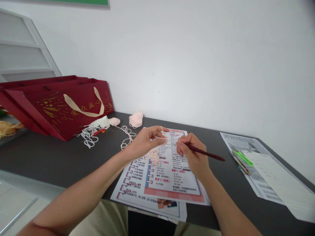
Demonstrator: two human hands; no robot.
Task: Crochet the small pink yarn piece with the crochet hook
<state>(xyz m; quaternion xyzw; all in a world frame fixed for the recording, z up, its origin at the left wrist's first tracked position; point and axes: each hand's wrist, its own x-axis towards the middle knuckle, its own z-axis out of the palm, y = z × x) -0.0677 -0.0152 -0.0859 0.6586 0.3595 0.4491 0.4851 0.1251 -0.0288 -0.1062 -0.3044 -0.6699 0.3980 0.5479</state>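
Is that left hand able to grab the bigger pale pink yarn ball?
Probably yes: the bigger pale pink yarn ball sits beyond the left hand, with nothing standing between, though that hand holds pale yarn.

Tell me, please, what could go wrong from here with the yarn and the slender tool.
The loose, pale cream-pink yarn bunch near the left hand could tangle, since its strands form slack loops. The slender, dark-brown, stick-like tool in the right hand might snag a strand, as the hands are close together.
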